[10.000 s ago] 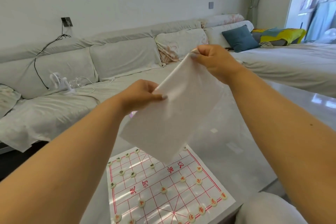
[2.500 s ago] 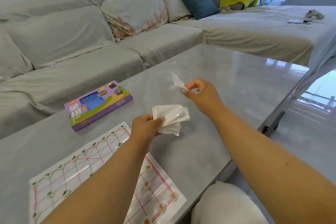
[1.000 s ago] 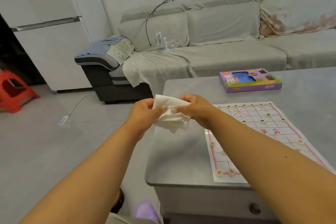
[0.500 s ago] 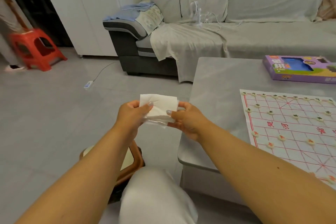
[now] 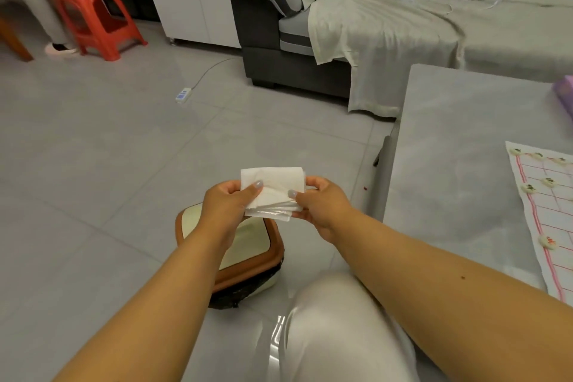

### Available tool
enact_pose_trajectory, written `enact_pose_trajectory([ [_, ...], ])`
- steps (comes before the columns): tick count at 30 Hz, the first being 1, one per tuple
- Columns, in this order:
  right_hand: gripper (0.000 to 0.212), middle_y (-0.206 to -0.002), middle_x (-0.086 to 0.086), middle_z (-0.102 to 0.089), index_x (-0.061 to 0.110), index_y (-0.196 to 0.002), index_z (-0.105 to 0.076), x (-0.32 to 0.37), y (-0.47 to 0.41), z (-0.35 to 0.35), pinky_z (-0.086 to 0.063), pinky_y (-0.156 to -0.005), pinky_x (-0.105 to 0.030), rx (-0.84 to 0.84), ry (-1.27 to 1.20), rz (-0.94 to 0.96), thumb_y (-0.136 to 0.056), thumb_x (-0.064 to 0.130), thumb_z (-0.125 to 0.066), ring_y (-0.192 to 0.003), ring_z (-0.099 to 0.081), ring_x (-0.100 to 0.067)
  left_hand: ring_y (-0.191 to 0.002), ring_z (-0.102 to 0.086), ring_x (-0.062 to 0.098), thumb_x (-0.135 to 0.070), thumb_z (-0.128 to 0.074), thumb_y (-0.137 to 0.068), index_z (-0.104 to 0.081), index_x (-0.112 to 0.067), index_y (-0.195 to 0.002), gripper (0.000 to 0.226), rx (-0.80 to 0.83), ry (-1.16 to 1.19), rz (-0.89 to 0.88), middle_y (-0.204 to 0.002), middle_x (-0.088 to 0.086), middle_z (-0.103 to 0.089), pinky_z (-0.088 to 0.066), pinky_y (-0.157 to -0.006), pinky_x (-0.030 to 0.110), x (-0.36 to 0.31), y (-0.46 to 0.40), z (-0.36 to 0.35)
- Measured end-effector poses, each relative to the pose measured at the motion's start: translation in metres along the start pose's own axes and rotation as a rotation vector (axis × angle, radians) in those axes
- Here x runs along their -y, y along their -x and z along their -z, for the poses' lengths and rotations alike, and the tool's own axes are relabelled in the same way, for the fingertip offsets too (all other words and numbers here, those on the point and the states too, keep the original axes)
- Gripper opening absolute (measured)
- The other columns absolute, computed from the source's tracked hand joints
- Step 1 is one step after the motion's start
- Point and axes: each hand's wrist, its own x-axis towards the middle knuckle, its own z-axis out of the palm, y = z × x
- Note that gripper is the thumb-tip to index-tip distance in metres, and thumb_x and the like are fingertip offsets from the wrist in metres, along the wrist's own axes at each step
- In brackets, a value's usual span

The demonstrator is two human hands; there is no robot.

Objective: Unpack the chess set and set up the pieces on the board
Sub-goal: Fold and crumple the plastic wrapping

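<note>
Both forearms are bare to the lower edge of the frame, with no sleeve, watch or bracelet showing; the left hand [image 5: 228, 203] has a thumbnail painted pale grey-lilac; the right hand [image 5: 319, 206] has a thumbnail in the same pale polish; no rings show on either hand; the right forearm carries a small dark mole; below the hands, a knee [image 5: 338, 329] is covered in smooth, glossy off-white fabric with a bright sheen along its left side.
</note>
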Motion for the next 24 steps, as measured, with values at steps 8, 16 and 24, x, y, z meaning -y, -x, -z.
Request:
enact_pose_trajectory([
  [8, 0.038, -0.109, -0.013, -0.062, 0.007, -0.121, -0.054, -0.029, -0.027, -0.016, -0.058, -0.067, -0.029, -0.052, 0.113, -0.122, -0.085, 0.004, -0.066, -0.078, -0.064, -0.022, -0.090, -0.069, 0.027, -0.052, -0.024, -0.099, -0.065, -0.002, -0.098, 0.065, -0.060, -0.030, 0.328, -0.096, 0.017, -0.071, -0.055, -0.085, 0.037, 0.056, -0.004, 0.051],
  [16, 0.035, -0.113, -0.014, -0.063, 0.004, -0.118, -0.059, -0.054, -0.026, -0.030, -0.058, -0.059, -0.025, 0.039, 0.292, -0.254, -0.084, 0.009, -0.068, -0.089, -0.065, -0.025, -0.108, -0.061, 0.025, -0.061, -0.020, -0.095, -0.060, -0.006, -0.117, 0.072, 0.008, -0.083, 0.324, -0.113, 0.010, -0.066, -0.047, -0.097, 0.037, 0.088, -0.026, 0.079],
  [24, 0.031, -0.098, -0.008, -0.060, 0.007, -0.109, -0.055, -0.073, -0.044, -0.067, -0.059, -0.067, -0.030, 0.092, 0.432, -0.321, -0.083, 0.012, -0.071, -0.074, -0.063, -0.022, -0.106, -0.056, 0.005, -0.023, -0.073, -0.082, -0.061, -0.030, -0.104, 0.027, 0.187, -0.387, 0.027, -0.130, -0.003, -0.047, -0.048, -0.094, 0.026, 0.096, -0.035, 0.096],
])
